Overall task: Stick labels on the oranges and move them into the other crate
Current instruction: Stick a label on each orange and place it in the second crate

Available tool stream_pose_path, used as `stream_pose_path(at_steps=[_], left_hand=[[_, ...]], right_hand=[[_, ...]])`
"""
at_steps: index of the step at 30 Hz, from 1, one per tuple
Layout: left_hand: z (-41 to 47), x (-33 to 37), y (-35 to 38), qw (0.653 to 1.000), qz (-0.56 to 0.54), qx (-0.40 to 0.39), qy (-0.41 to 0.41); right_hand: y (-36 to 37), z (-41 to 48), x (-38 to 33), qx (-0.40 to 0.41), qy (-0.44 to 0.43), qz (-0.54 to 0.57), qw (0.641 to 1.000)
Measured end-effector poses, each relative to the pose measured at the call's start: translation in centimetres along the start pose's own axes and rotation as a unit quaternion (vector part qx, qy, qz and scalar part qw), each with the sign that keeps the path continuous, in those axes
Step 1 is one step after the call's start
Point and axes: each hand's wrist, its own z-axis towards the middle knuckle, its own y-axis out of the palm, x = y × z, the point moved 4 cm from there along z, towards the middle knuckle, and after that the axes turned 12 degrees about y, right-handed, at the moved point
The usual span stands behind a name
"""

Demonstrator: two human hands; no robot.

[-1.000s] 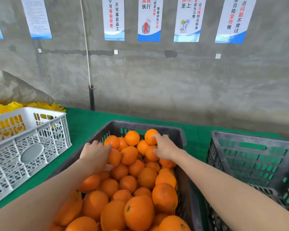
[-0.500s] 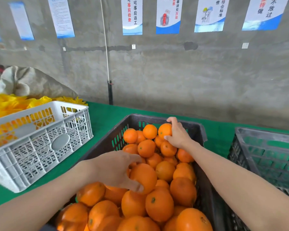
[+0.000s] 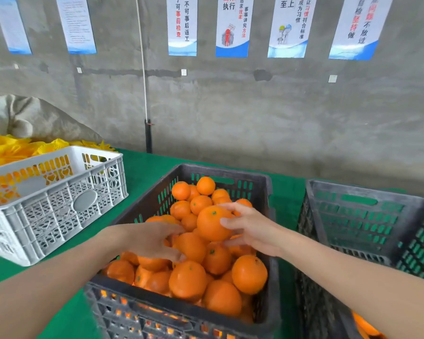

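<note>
**Right hand holds one orange above the full crate**

Far to the left of the full crate [image 3: 220, 170], a pale sack [image 3: 27, 118] lies against the concrete wall, with a heap of yellow foam nets [image 3: 8, 152] in front of it. Nearer, left of the full crate and apart from it, a white slotted crate [image 3: 59, 206] stands on the green table cover [image 3: 142, 167]. Yellow shows through its slots.

The left hand [image 3: 152, 241] extends over the full crate's left rim, palm down on the heap of oranges [image 3: 189, 280]. Its fingers and thumb lie to either side of a lower orange [image 3: 192, 247] in the heap. The hand is blurred, so whether it grips that fruit cannot be told.

The full crate is dark plastic with slotted walls, and the oranges stand above its rim. Behind it, high on the wall, hang blue-and-white posters [image 3: 231, 25] with Chinese text. A thin cable [image 3: 143, 94] runs down the wall.

Over the middle of the full crate, the right hand [image 3: 255, 231] holds a large orange [image 3: 211, 223], with the thumb on top and the fingers curled round its right side. The green stem spot faces up.

Just right of the full crate stands a second dark crate [image 3: 367, 209]. Orange fruit [image 3: 365, 325] shows low inside it at the bottom edge.
</note>
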Motion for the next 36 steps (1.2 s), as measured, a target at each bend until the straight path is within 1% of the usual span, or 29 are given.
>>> stream_pose_path(at_steps=[1,2,3,4,6,7,9,10,13,15,17,18,19,21,23,25,26,27,28,29,30,31,33,34,36], left_hand=[[-0.1,0.3,0.2,1.0,0.013,-0.012,-0.014],[-0.3,0.8,0.2,1.0,0.019,-0.001,-0.019],[-0.5,1.4,-0.3,0.999,0.014,0.045,-0.014],[-0.9,2.2,-1.1,0.993,0.0,0.118,-0.005],[-1.8,4.0,-2.1,0.963,-0.057,0.261,0.031],[-2.1,5.0,-2.1,0.948,-0.101,0.297,0.049],[-2.3,7.3,-1.1,0.923,-0.196,0.321,0.076],[-2.3,8.5,-0.5,0.912,-0.223,0.333,0.085],[-3.3,11.8,0.7,0.873,-0.247,0.408,0.101],[-4.6,14.0,1.5,0.845,-0.291,0.434,0.113],[-5.9,16.1,3.1,0.825,-0.334,0.439,0.12],[-6.6,17.2,4.1,0.822,-0.34,0.439,0.124],[-7.2,18.3,5.2,0.826,-0.337,0.434,0.126],[-8.2,19.6,7.6,0.843,-0.322,0.416,0.116],[-8.4,20.4,10.6,0.858,-0.328,0.385,0.09],[-8.0,20.6,13.7,0.863,-0.36,0.35,0.058],[-7.6,20.6,15.3,0.863,-0.383,0.328,0.038],[-7.0,20.3,16.8,0.864,-0.404,0.302,0.014],[-6.3,20.0,18.4,0.863,-0.425,0.273,-0.013],[-5.7,19.5,19.8,0.857,-0.448,0.25,-0.042],[-5.0,18.9,21.1,0.843,-0.477,0.237,-0.069],[-4.5,18.3,22.5,0.821,-0.515,0.228,-0.095],[-4.0,17.5,24.6,0.757,-0.601,0.224,-0.127],[-3.9,17.1,25.5,0.728,-0.632,0.226,-0.139],[-4.0,16.5,26.8,0.69,-0.667,0.232,-0.159]], right_hand=[[0.2,-0.5,0.2,0.006,0.001,0.011,1.0],[0.4,-0.9,0.4,0.016,0.0,0.019,1.0],[0.6,-1.3,0.5,0.027,0.0,0.025,0.999],[0.7,-1.7,0.6,0.039,0.001,0.028,0.999],[0.9,-2.6,0.7,0.057,-0.001,0.033,0.998],[1.0,-3.0,0.7,0.059,-0.003,0.035,0.998],[1.7,-4.5,0.6,0.054,-0.013,0.042,0.998],[2.1,-5.4,0.6,0.048,-0.019,0.045,0.998],[3.3,-8.6,1.0,0.032,-0.031,0.03,0.999],[3.6,-11.1,1.4,0.043,-0.049,-0.008,0.998],[3.9,-13.9,2.2,0.052,-0.079,-0.04,0.995],[3.9,-15.3,3.0,0.054,-0.097,-0.052,0.992],[3.8,-16.8,4.0,0.059,-0.114,-0.063,0.99],[3.5,-18.8,6.3,0.08,-0.132,-0.07,0.985],[2.5,-20.1,10.1,0.118,-0.109,-0.043,0.986],[1.9,-20.5,14.3,0.14,-0.086,-0.033,0.986],[1.8,-20.4,16.6,0.147,-0.069,-0.055,0.985],[1.6,-19.9,18.9,0.155,-0.041,-0.107,0.981],[1.4,-19.3,21.2,0.157,-0.001,-0.182,0.971],[1.3,-18.6,23.3,0.15,0.04,-0.267,0.951],[1.0,-17.7,25.1,0.14,0.081,-0.347,0.924],[0.6,-17.1,26.9,0.139,0.121,-0.403,0.897],[-0.2,-16.3,29.3,0.154,0.18,-0.464,0.854],[-0.4,-15.9,30.1,0.159,0.197,-0.484,0.837],[-0.6,-15.1,31.3,0.168,0.212,-0.503,0.821]])
